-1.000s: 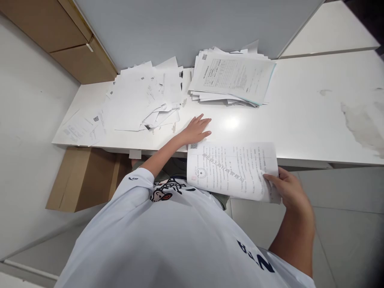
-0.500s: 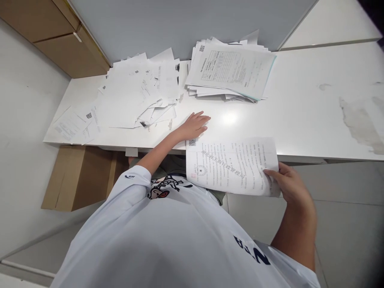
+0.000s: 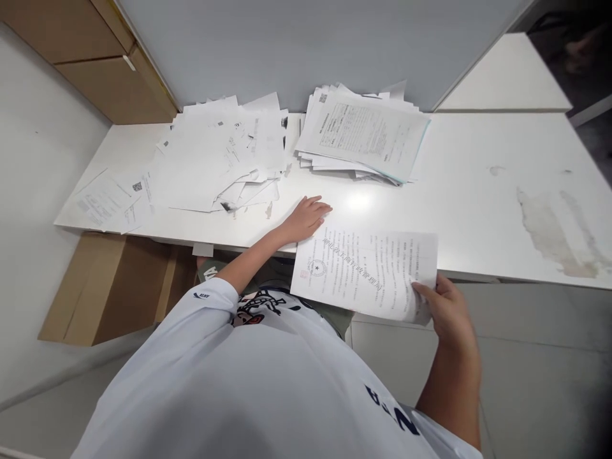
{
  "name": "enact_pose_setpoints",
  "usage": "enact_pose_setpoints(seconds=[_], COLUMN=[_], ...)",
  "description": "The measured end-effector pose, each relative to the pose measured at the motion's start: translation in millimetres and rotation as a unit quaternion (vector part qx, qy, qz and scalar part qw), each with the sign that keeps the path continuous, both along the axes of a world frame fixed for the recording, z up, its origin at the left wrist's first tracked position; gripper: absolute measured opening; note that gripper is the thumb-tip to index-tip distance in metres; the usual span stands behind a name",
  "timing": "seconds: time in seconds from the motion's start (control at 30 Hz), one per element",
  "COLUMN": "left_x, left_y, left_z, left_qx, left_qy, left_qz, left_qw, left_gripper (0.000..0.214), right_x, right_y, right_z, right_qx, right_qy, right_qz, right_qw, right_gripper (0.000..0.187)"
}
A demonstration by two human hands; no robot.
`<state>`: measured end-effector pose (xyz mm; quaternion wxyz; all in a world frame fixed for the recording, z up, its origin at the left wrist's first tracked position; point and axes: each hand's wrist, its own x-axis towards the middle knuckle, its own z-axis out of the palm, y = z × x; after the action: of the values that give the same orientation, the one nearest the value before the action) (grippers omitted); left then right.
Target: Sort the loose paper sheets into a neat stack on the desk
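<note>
A printed sheet of paper (image 3: pixel 358 274), with a round stamp and a small red seal near its left edge, lies partly on the desk and partly over the front edge toward my body. My right hand (image 3: pixel 447 307) pinches its right edge, thumb on top and fingers underneath. Flat on the desk, fingers stretched and apart, my left hand (image 3: pixel 308 220) rests at the sheet's upper left corner and covers part of it. Behind my hands, a pile of printed pages (image 3: pixel 363 137) leans near the wall, its sheets unevenly stacked.
On the left side of the white desk (image 3: pixel 468 210) is a loose spread of papers (image 3: pixel 201 153), with more sheets (image 3: pixel 115 197) near the edge. Cardboard boxes stand below, such as a box (image 3: pixel 105 287), and at the upper left. A grey panel (image 3: pixel 315 44) rises behind.
The view has shifted, showing more at the right. The sheet sits slightly closer under my left hand, which now hides the square code at its corner. My right hand keeps its pinch.
</note>
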<state>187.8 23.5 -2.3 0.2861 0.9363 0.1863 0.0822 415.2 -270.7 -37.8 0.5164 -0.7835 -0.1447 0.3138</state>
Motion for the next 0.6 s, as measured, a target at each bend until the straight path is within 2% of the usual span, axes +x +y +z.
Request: enact_pose_setpoints(seconds=[0.17, 0.3, 0.47, 0.53, 0.6], left_x=[-5, -7, -12, -15, -17], left_y=[-6, -9, -10, -10, -9], left_z=[-4.1, -6.2, -4.0, -3.5, -3.5], left_qx=[0.003, 0.03, 0.031, 0.019, 0.008], left_qy=[-0.05, -0.048, -0.043, -0.057, -0.071], left_qz=[0.016, 0.024, 0.026, 0.021, 0.012], left_qw=[0.999, 0.998, 0.998, 0.998, 0.997], left_gripper=[0.043, 0.042, 0.042, 0.041, 0.041], right_x=[3, 6, 10, 11, 14], right_y=[-1, 5, 14, 9, 1], right_z=[-3.8, 1.5, 30.3, 47.2, 63.4], right_qx=[-0.006, -0.03, -0.047, -0.045, -0.054], right_qy=[-0.011, -0.019, -0.038, -0.052, -0.077], right_qz=[0.027, 0.04, 0.06, 0.066, 0.041], right_qw=[1.0, 0.999, 0.996, 0.995, 0.995], right_gripper=[0.041, 0.042, 0.052, 0.052, 0.047])
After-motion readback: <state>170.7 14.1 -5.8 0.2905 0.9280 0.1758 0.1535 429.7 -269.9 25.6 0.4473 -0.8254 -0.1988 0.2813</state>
